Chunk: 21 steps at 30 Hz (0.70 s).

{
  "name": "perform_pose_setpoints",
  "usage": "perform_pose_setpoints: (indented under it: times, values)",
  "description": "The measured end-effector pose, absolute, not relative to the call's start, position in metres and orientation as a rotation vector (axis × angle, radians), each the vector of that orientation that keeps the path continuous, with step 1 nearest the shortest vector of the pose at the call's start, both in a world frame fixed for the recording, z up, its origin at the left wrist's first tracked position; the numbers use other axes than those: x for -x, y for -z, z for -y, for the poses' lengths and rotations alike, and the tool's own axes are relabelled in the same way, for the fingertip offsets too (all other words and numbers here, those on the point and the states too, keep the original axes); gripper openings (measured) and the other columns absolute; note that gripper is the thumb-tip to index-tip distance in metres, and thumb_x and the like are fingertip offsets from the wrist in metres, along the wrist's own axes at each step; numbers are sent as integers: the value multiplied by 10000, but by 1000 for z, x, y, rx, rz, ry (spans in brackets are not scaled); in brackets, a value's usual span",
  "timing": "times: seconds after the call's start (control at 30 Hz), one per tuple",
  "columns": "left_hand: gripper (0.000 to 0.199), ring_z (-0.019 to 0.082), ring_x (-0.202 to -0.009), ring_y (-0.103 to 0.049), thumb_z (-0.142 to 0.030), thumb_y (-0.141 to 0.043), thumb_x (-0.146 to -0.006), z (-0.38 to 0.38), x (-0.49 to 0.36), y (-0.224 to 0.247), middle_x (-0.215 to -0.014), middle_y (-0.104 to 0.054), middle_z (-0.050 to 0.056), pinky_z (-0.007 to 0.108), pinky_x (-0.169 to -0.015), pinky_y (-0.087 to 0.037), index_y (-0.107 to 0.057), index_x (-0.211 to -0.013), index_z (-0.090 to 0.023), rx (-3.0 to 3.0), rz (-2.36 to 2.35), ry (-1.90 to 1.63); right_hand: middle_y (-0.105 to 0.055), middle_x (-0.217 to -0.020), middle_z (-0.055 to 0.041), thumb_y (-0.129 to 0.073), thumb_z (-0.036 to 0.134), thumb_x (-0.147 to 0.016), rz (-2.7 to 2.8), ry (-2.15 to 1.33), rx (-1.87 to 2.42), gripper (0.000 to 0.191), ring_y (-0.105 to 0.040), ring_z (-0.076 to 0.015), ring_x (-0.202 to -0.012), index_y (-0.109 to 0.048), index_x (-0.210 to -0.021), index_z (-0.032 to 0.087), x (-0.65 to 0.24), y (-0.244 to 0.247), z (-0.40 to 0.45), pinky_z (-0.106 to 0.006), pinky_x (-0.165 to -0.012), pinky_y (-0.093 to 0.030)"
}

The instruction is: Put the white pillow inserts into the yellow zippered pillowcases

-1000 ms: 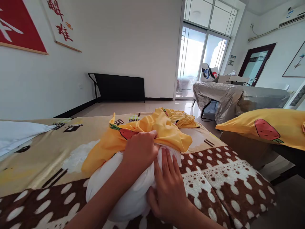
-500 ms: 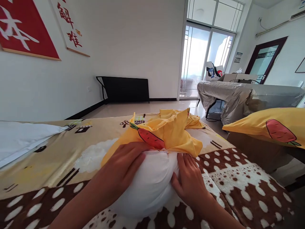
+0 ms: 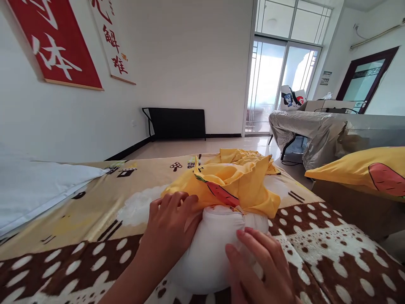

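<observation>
A white pillow [image 3: 210, 257] lies in front of me on the bed, its far end tucked into the opening of a yellow pillowcase [image 3: 256, 181] printed with a red carrot. My left hand [image 3: 172, 221] is closed at the left side of the opening, fingers curled on the yellow cloth, thumb against the white pillow. On the pillow's right side rests my right hand [image 3: 261, 259], its fingers apart and lightly bent, gripping nothing. The rest of the case lies crumpled beyond the pillow.
A patterned blanket [image 3: 335, 238] covers the bed. At the left lies another white pillow [image 3: 57, 185]; at the right, a filled yellow carrot pillow [image 3: 351, 171] rests on a brown box. Beyond stand a plastic-covered table [image 3: 319, 128] and a black folded panel [image 3: 177, 122].
My right hand has come off the case's edge and moved back toward me along the white pillow, its fingers spreading. My left hand stays by the opening. The view has turned slightly left.
</observation>
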<state>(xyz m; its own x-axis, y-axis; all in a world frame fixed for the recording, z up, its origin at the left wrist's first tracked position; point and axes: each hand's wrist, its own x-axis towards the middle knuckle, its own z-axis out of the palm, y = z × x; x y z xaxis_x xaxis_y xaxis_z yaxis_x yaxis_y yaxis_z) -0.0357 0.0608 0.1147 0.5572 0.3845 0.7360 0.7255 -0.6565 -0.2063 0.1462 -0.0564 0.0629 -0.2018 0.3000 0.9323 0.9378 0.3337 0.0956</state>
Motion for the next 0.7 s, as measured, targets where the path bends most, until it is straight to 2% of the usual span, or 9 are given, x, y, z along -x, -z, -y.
perform_pose_setpoints:
  times: [0.07,0.13,0.2,0.3,0.37,0.53,0.7]
  values:
    - [238,250,-762,-587,-334,-453,-887,-61,36,-109,-789,-626,80,381,-723,-411,-608,-843,-159,2216,939,961,-621,-1217,-98,-507,333,-842,1772,921,1128,416,-538,-271,-1161,-589,-1230,209,-130,-67,52,-391,-912,-444]
    - [291,223,-670,-584,-352,-416,-906,-64,41,-104,-689,-610,45,349,-676,-422,-583,-737,-183,2274,1013,965,-560,-1319,-101,-474,425,-870,1816,946,1205,466,-484,-268,-1230,-587,-1241,167,-117,-67,43,-376,-988,-379]
    - [304,193,-673,-603,-361,-380,-918,-70,49,-102,-731,-640,29,306,-653,-441,-590,-769,-198,2491,1128,969,-538,-1348,-101,-471,473,-876,1851,960,1263,517,-469,-259,-1241,-562,-1278,161,-111,-63,36,-364,-1030,-322]
    - [285,158,-802,-630,-399,-378,-909,-79,61,-104,-930,-675,19,243,-704,-468,-592,-941,-214,2886,1270,970,-569,-1313,-106,-465,477,-880,1859,964,1264,517,-483,-259,-1221,-564,-1280,166,-110,-55,31,-364,-1044,-288]
    - [278,163,-855,-626,-415,-397,-891,-84,64,-108,-966,-674,17,244,-747,-467,-576,-968,-217,3037,1345,887,-595,-1278,-109,-446,452,-890,1847,976,1239,485,-490,-257,-1214,-585,-1254,163,-111,-51,32,-361,-1041,-287]
    - [247,168,-735,-596,-425,-416,-863,-92,59,-114,-827,-651,11,261,-673,-445,-523,-850,-204,3162,1387,785,-642,-1204,-113,-414,381,-896,1785,1009,1222,420,-537,-254,-1160,-630,-1190,173,-105,-46,34,-356,-996,-322]
    - [173,143,-620,-506,-364,-487,-775,-99,50,-98,-687,-567,-18,250,-596,-417,-460,-724,-201,3115,1382,1032,-652,-1181,-112,-437,376,-871,1719,1012,1255,405,-548,-267,-1150,-614,-1210,244,-99,-46,33,-379,-962,-333]
